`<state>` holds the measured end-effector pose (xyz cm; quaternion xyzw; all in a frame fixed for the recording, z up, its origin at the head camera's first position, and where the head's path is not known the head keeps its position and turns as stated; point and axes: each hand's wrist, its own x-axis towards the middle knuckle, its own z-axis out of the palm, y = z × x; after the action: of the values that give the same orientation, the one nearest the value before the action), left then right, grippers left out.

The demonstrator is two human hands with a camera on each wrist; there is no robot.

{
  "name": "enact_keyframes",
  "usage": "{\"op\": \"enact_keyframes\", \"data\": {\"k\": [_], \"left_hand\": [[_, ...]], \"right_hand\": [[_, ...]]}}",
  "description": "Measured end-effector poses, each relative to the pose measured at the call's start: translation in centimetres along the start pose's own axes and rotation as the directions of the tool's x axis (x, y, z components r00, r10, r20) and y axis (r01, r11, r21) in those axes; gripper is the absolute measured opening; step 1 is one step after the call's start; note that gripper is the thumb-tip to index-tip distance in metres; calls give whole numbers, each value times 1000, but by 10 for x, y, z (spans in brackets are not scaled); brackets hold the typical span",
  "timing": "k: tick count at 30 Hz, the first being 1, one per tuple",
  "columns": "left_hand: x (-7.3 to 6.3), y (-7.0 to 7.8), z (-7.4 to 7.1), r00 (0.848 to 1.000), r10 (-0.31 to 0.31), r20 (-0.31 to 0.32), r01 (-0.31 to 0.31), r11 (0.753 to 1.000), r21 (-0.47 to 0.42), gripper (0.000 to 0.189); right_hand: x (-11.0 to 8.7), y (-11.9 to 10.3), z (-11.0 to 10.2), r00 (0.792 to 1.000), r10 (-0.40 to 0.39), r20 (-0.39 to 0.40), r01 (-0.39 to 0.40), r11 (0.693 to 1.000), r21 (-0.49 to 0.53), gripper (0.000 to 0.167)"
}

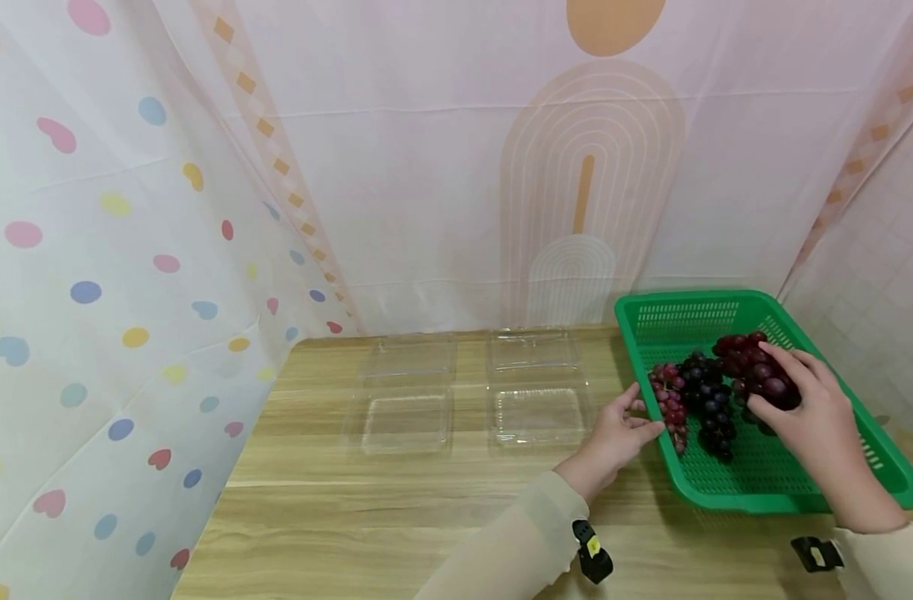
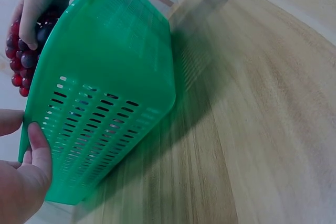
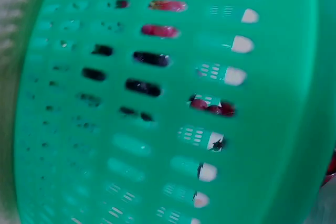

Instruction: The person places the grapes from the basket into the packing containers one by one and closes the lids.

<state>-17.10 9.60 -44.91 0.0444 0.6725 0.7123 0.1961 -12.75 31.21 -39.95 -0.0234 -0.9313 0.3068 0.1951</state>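
Note:
A green plastic basket [image 1: 741,502] stands at the right of the table. My left hand [image 1: 610,437] pinches its left rim between thumb and fingers, as the left wrist view also shows. Over the basket's right half, my right hand [image 1: 824,421] grips a bunch of large dark red grapes [image 1: 756,371], raised to about rim height. Inside the basket lie a bunch of small red grapes [image 1: 668,404] along the left wall and a bunch of black grapes [image 1: 711,408] beside it. The basket wall [image 3: 283,103] blocks most of the right wrist view; grapes show through its slots.
Two clear plastic clamshell boxes [image 1: 407,421] [image 1: 539,417] stand with lids raised on the wooden table [image 1: 336,517], left of the basket. A patterned curtain [image 1: 426,208] hangs behind the table, and a dotted one [image 1: 127,250] hangs on the left.

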Motion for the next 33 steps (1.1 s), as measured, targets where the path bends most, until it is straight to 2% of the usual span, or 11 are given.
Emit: {"op": "enact_keyframes", "data": {"k": [4,8,13,16,23,25,29,33], "left_hand": [[1,-1,-3,1000,9,9,-9,1000,-3,65],[5,-3,-11,998,54,11,-54,997,49,63],[9,1,-27,992,125,0,-124,979,159,61],[10,4,-38,989,147,-19,-139,965,224,60],[5,11,-63,984,175,-20,-163,948,274,61],[3,13,-71,978,207,-6,-196,935,295,61],[1,16,-88,956,293,0,-273,892,361,60],[0,17,-105,939,344,-18,-303,851,429,60]], "right_hand": [[2,-5,1,1000,-7,-8,7,1000,14,68],[3,-9,2,1000,-11,-1,11,1000,27,68],[4,-14,4,1000,-24,-14,25,998,50,67],[5,-17,5,999,-38,-27,40,998,57,67],[6,-26,7,996,-68,-56,72,994,77,67],[7,-29,9,995,-73,-66,79,993,88,66],[9,-35,10,995,-80,-66,87,991,103,66],[10,-39,12,995,-81,-51,86,991,105,65]]}}
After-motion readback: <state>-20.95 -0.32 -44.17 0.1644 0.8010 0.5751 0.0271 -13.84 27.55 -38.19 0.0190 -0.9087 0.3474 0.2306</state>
